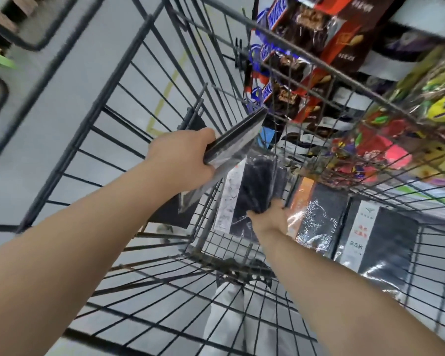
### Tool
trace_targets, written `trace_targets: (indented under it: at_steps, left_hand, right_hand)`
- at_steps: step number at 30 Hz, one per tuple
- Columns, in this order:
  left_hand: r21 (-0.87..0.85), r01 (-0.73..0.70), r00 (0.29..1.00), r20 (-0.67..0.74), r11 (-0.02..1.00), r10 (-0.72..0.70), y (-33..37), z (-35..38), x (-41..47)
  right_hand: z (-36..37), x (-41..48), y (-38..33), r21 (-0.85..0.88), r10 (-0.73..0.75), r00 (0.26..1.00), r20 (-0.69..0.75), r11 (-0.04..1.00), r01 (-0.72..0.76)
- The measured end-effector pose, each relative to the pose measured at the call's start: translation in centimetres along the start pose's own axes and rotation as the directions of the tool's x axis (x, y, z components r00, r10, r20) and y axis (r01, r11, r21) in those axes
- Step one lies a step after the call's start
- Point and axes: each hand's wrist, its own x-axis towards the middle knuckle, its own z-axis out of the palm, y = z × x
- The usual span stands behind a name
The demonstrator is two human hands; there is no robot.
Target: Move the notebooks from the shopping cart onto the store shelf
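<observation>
I look down into a dark wire shopping cart (129,80). My left hand (183,160) grips a black plastic-wrapped notebook (237,137), held tilted above the cart's floor. Lower down, my right hand (270,217) grips a second black notebook (257,186) that stands on the cart bottom. Two more wrapped notebooks lie flat to the right: one with an orange strip (316,214) and one with a white strip marked 25K (380,240).
Beyond the cart's right wall is the store shelf with boxes of chocolate bars (293,55) and bags of colourful sweets (409,119). Grey floor with a yellow line (165,93) lies to the left. White trousers and dark shoes (242,276) show beneath the cart.
</observation>
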Motion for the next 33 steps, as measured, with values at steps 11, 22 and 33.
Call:
trace_targets:
  at_steps: [11, 22, 33]
  left_hand:
    - [-0.082, 0.111, 0.994, 0.007, 0.990, -0.111, 0.6, -4.7, -4.4]
    - [-0.316, -0.071, 0.997, 0.017, 0.946, 0.080, 6.1, -10.0, -12.4]
    - [-0.612, -0.222, 0.966, -0.033, 0.759, 0.256, 19.5, -13.2, -17.4]
  right_hand:
    - [-10.5, -6.6, -1.0, 0.126, -0.223, 0.974, 0.033, 0.968, 0.217]
    - [-21.5, -21.6, 6.2, 0.265, -0.134, 0.928, -0.347, 0.935, 0.234]
    - [-29.0, -31.7, 18.7, 0.629, 0.211, 0.741, -0.637, 0.699, 0.341]
